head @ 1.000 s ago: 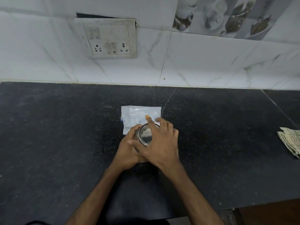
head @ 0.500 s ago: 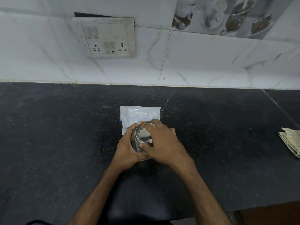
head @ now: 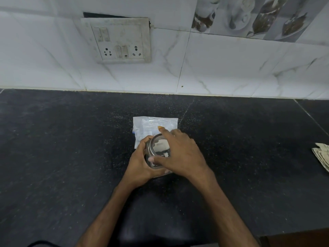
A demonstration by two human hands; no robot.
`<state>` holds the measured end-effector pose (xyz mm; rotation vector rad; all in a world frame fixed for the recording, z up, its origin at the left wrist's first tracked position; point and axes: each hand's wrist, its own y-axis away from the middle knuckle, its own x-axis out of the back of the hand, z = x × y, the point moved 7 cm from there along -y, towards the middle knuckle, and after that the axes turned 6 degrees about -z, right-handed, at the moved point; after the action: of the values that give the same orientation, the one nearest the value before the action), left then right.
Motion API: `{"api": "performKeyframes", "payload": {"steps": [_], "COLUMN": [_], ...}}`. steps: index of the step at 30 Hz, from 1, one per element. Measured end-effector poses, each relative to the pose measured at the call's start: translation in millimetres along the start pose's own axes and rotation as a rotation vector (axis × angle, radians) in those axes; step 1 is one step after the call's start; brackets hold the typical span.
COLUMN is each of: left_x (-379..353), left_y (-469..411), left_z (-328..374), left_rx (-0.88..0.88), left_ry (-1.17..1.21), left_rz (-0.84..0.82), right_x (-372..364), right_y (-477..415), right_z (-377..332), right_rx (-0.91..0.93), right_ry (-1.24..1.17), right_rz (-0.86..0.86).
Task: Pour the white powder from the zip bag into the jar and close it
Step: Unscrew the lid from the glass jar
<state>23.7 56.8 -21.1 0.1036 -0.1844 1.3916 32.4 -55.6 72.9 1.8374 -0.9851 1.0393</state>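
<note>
A small clear jar (head: 151, 164) with a shiny metal lid (head: 159, 146) stands on the black counter (head: 71, 148) in the middle of the view. My left hand (head: 140, 164) wraps around the jar's left side. My right hand (head: 181, 154) lies over the lid from the right, thumb on its near rim and index finger stretched out past its far rim. Flat on the counter just behind the jar lies the clear zip bag (head: 153, 124), looking white; my hands and the jar cover its near edge.
A folded cloth or paper (head: 322, 155) lies at the counter's right edge. The white tiled wall with a switch and socket plate (head: 119, 40) rises behind the counter. The counter's front edge runs along the bottom right.
My right hand has turned on the lid: half a second ago its fingers were curled over the top, now the index finger points out again. The jar and bag stay in place.
</note>
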Motion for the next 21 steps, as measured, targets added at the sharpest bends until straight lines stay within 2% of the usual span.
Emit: {"api": "performKeyframes", "payload": {"steps": [2, 5, 9, 13, 16, 18, 21], "left_x": [0.7, 1.7, 0.9, 3.0, 2.9, 2.9, 3.4], "left_y": [-1.0, -1.7, -1.7, -2.4, -2.7, -3.2, -3.9], "left_z": [-0.1, -0.1, -0.7, -4.4, -4.9, -2.7, -3.2], "left_rx": [-0.01, -0.008, 0.019, 0.029, 0.022, 0.011, 0.011], "left_ry": [-0.007, -0.001, 0.008, 0.0, -0.015, -0.025, -0.021], "left_rz": [0.004, 0.008, -0.004, 0.006, 0.005, 0.011, 0.009], "right_x": [-3.4, -5.3, -2.3, -7.9, -2.3, -2.4, -3.6], "right_y": [-1.6, -6.7, -8.9, -9.8, -7.1, -5.3, -5.7], "right_z": [-3.3, 7.4, 12.3, 12.4, 0.5, -6.3, -2.1], "right_rx": [0.048, 0.059, 0.107, 0.113, 0.117, 0.153, 0.156], "right_ry": [-0.028, -0.024, -0.184, -0.075, -0.071, -0.07, -0.105], "right_rz": [-0.013, -0.182, -0.046, -0.169, 0.039, 0.087, -0.117]}}
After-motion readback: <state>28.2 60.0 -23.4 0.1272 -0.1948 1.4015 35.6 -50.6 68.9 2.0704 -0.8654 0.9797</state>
